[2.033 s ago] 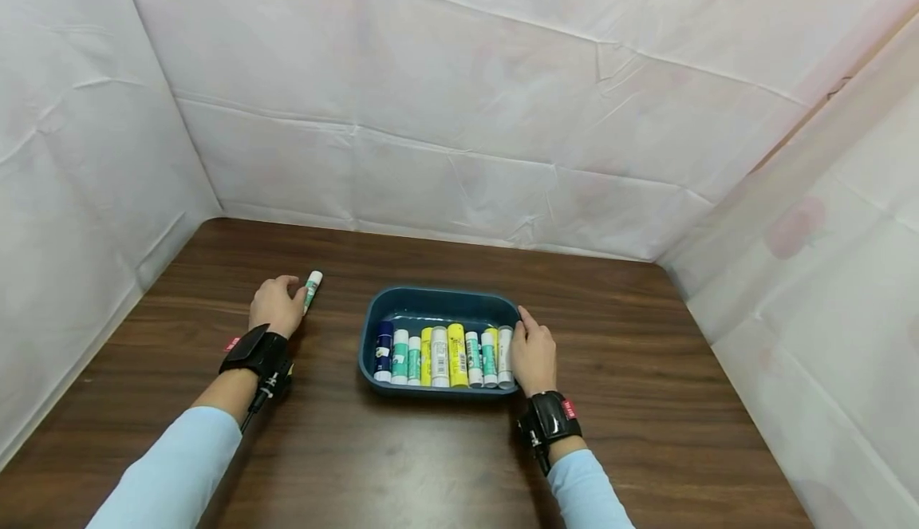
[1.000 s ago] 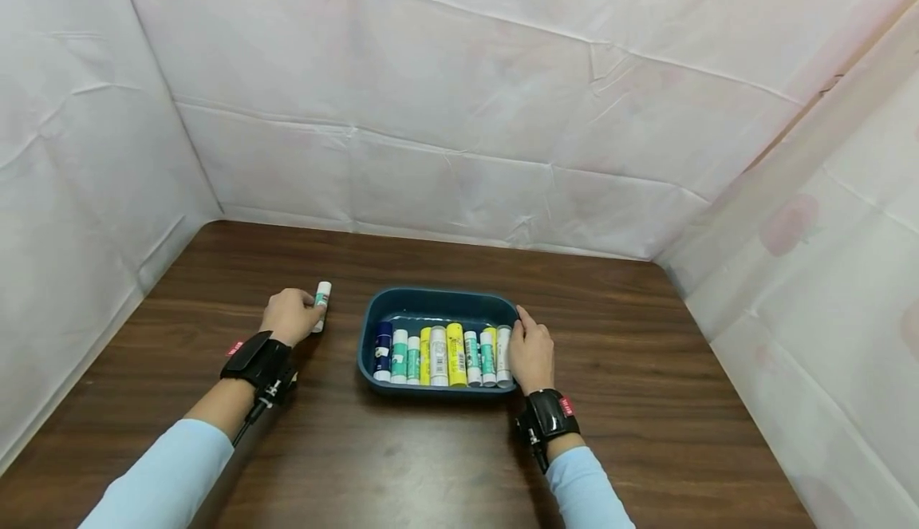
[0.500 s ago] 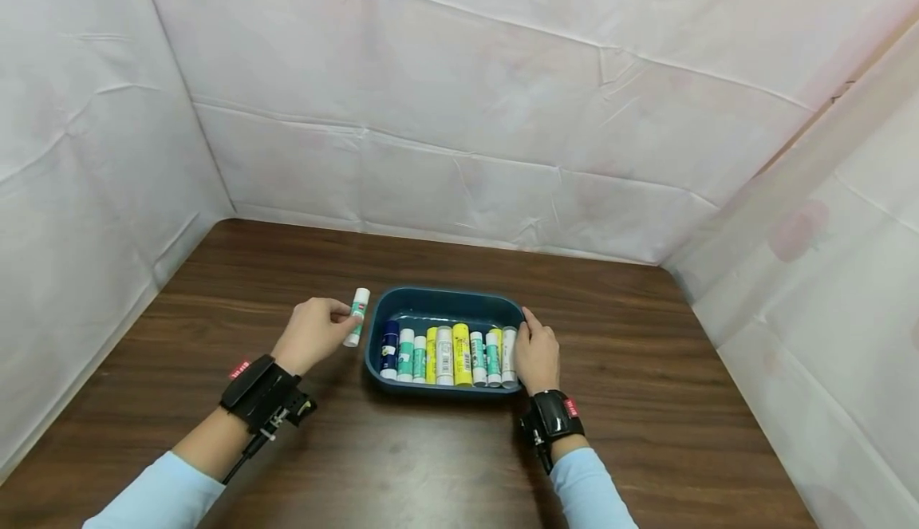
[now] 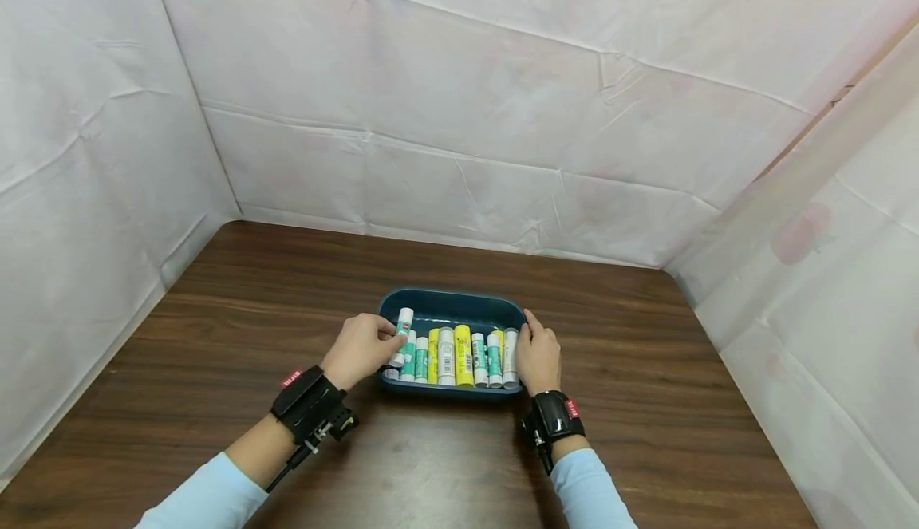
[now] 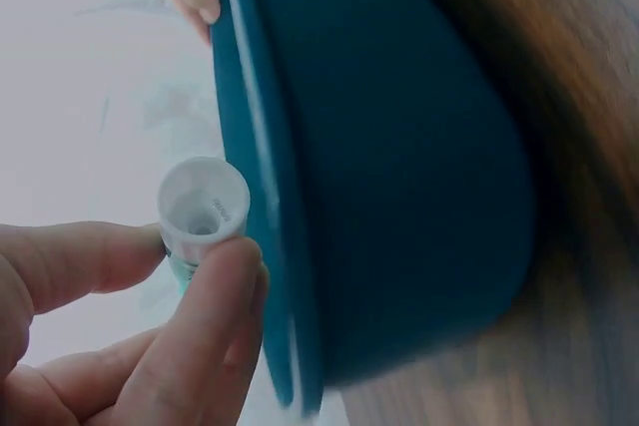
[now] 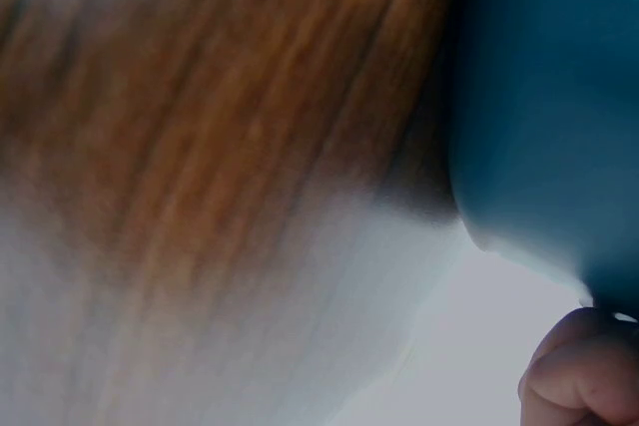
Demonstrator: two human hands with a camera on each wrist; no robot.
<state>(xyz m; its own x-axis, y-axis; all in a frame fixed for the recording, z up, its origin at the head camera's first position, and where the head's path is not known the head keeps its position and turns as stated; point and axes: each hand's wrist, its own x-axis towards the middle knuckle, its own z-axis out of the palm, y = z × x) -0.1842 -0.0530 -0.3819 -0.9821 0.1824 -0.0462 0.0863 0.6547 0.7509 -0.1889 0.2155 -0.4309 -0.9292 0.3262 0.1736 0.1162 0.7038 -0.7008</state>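
Observation:
A dark teal tray (image 4: 445,302) sits in the middle of the brown table and holds a row of several glue sticks (image 4: 455,355), white, green and yellow. My left hand (image 4: 359,347) pinches a white and green glue stick (image 4: 403,327) over the tray's left end. In the left wrist view thumb and finger hold the same glue stick (image 5: 203,209) beside the tray's wall (image 5: 399,157). My right hand (image 4: 538,356) rests against the tray's right side, fingers along the rim. The right wrist view shows the tray's outer wall (image 6: 559,97) and a fingertip (image 6: 579,371).
White sheeting walls close in the table (image 4: 215,313) on the left, back and right. Black wrist straps sit on both arms. Bare wood lies to the left, right and front of the tray.
My left hand has carried the glue stick from the table's left side rightward to the tray's left end. The right hand has stayed on the tray.

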